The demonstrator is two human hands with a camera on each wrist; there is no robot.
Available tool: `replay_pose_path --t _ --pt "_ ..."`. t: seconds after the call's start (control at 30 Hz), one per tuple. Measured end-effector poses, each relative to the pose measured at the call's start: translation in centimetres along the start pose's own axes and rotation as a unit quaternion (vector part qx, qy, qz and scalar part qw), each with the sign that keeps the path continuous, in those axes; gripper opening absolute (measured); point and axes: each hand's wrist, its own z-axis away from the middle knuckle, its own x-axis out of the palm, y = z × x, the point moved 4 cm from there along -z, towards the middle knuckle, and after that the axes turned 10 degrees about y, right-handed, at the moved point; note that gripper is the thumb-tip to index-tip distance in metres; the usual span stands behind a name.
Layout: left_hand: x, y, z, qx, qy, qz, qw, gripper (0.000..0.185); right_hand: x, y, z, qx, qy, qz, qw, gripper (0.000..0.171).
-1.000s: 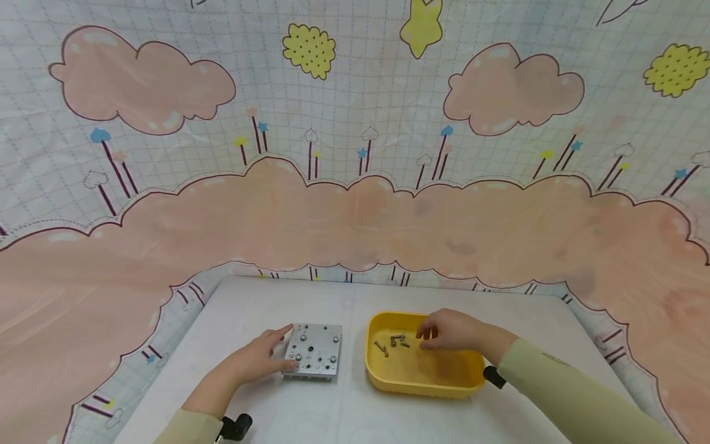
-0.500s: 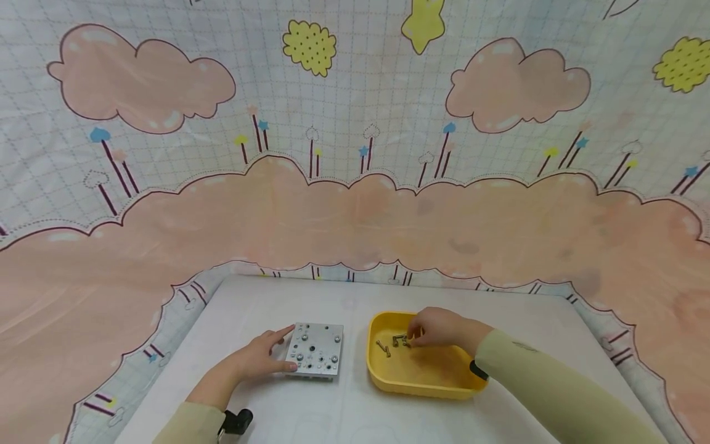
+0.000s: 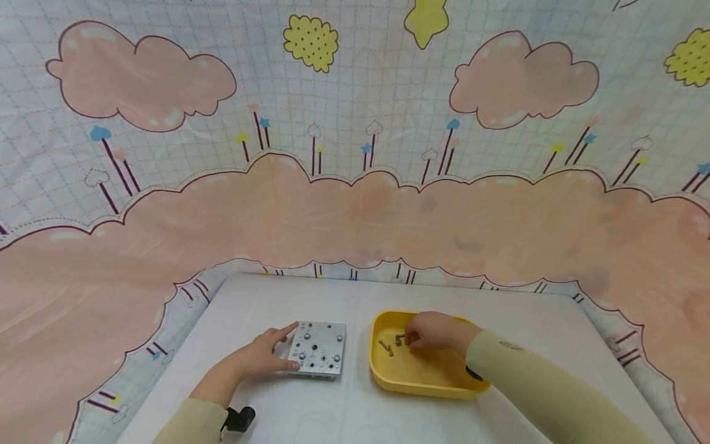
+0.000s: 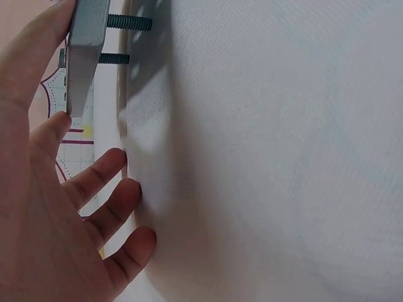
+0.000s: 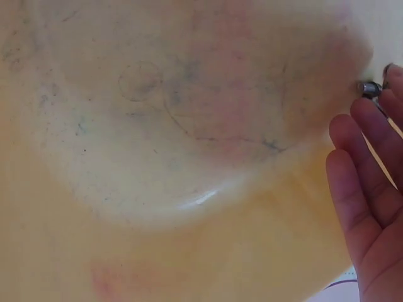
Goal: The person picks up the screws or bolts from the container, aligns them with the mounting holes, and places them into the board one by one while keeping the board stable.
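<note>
1. Two hands at work in the head view, and the left hand (image 3: 256, 356) is on the metal plate (image 3: 318, 369) to the left of centre on the white table (image 3: 355, 416): thumb at the plate's near-left corner, forefinger at its far-left one, spread well apart along the left edge.
2. Same view, over to the right hand (image 3: 436, 331): it reaches over the far edge of the yellow tray (image 3: 421, 390), fingers bent, tips down among the loose bolts (image 3: 390, 352) in the tray's left half.
3. Now the relation that seems to matter: one bolt sits right at those right fingertips, with others just left of it, between hand and plate. The leftmost pair slant, long axes running mostly near to far. The right hand is clearly the nearer one; the left is across the plate.
4. Left wrist view: thumb and forefinger touch the plate, the other three fingers loosely bent, off it. Two threaded shanks (image 4: 129, 23) stick out of its underside.
5. Right wrist view: a bolt head (image 5: 368, 89) shows right at the fingertips, tray floor beyond. Pinched, or only touched? Cannot tell; the frame's edge cuts the grip off.
</note>
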Motion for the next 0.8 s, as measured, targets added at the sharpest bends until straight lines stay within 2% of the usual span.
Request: replay_pose_path --t 0.17,0.53,0.8 --pt "-0.07 0.18 0.04 0.005 -0.001 0.000 1.0000 0.098 0.16 0.01 -0.06 -0.003 0.005 0.013 1.000 0.003" --pt "-0.26 0.51 0.21 0.000 -0.002 -0.003 1.0000 0.097 0.29 0.05 -0.25 0.022 0.004 -0.009 1.000 0.004" --pt "0.09 -0.10 -0.07 -0.007 0.000 -0.003 1.0000 0.099 0.73 0.45 -0.64 0.039 0.005 0.018 0.999 0.004"
